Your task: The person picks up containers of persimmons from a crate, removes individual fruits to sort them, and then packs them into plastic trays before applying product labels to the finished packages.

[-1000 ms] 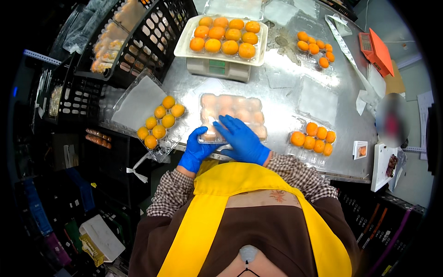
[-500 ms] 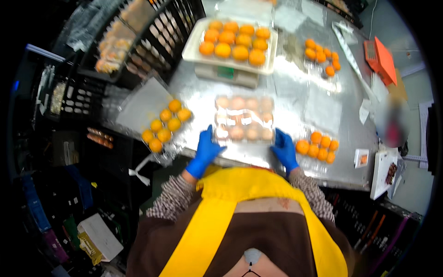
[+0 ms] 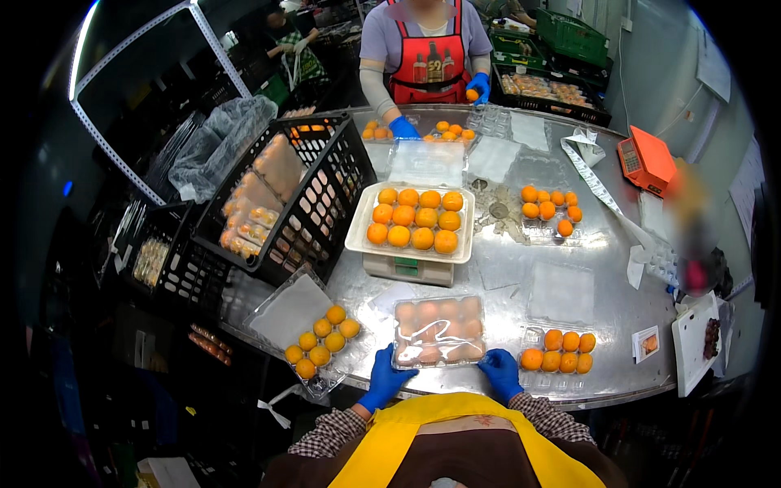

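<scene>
A closed clear plastic clamshell [image 3: 439, 329] of round fruit sits at the near middle of the steel table. My blue-gloved left hand [image 3: 390, 374] grips its lower left corner, and my right hand [image 3: 500, 372] holds the lower right corner. Left of it lies an open clamshell of oranges [image 3: 321, 342]; another stands to the right [image 3: 561, 354]. Beyond, a white tray [image 3: 354, 236] on a scale [image 3: 407, 272] bears a pack filled with several rows of oranges.
Black crates of packs [image 3: 317, 228] stand at left. An orange scale [image 3: 643, 163], a paper strip [image 3: 602, 195] and a white board [image 3: 687, 354] are at right. Across the table [image 3: 500, 285], a co-worker [image 3: 423, 53] in a red apron works beside more oranges [image 3: 447, 130].
My right hand moved off the pack's lid to its right corner, and my left hand shifted along the left corner. The view tilted up, bringing the co-worker into sight.
</scene>
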The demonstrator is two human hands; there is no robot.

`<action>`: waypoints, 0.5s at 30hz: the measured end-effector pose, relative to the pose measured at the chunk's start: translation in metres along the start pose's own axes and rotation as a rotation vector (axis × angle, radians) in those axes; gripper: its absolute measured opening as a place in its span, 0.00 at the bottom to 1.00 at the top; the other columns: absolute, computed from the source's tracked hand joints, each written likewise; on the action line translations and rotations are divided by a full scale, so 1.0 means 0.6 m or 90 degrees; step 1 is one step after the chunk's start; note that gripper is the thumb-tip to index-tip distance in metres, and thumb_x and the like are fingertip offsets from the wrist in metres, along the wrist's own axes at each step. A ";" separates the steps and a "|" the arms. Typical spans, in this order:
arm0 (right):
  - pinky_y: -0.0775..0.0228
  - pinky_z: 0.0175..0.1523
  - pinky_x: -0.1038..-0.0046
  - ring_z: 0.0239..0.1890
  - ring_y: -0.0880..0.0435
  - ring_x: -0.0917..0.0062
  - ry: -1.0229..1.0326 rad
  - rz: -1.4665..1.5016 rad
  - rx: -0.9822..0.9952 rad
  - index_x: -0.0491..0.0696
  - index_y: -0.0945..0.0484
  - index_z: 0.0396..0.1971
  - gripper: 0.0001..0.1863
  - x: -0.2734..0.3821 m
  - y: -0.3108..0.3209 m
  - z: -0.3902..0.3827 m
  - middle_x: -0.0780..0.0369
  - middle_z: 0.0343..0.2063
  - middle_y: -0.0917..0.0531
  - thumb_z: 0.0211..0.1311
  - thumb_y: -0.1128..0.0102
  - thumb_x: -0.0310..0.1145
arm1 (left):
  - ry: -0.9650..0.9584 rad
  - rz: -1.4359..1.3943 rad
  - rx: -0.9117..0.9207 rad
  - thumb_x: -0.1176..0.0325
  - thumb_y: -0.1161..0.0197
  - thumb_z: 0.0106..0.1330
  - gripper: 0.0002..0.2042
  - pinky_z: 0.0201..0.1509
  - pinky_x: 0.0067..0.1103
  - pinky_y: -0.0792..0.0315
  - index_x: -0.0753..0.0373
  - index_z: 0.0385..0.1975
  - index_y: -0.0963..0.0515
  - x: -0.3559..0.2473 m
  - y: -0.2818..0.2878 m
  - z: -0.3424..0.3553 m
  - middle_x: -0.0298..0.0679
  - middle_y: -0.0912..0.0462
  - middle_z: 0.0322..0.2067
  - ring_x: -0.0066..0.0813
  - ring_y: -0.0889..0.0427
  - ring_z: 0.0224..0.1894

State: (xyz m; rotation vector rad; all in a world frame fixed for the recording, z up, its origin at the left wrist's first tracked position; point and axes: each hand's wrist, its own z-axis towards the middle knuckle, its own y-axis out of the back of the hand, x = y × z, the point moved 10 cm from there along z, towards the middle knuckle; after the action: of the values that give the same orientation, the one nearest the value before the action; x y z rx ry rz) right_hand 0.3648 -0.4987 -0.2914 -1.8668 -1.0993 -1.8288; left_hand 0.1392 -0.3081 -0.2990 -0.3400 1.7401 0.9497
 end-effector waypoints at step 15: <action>0.36 0.25 0.82 0.19 0.29 0.84 -0.392 0.231 0.164 0.40 0.23 0.26 0.12 -0.019 -0.065 -0.058 0.65 0.17 0.24 0.49 0.36 0.35 | 0.130 -0.361 -0.278 0.82 0.35 0.43 0.47 0.43 0.24 0.27 0.66 0.61 0.61 -0.047 -0.004 -0.020 0.52 0.37 0.47 0.38 0.27 0.42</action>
State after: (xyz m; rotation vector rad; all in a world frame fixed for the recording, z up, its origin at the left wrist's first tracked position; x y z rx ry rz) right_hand 0.3139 -0.5004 -0.3088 -2.3346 -1.0140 -0.8874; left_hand 0.1434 -0.3245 -0.2734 -1.1807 1.4695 0.8802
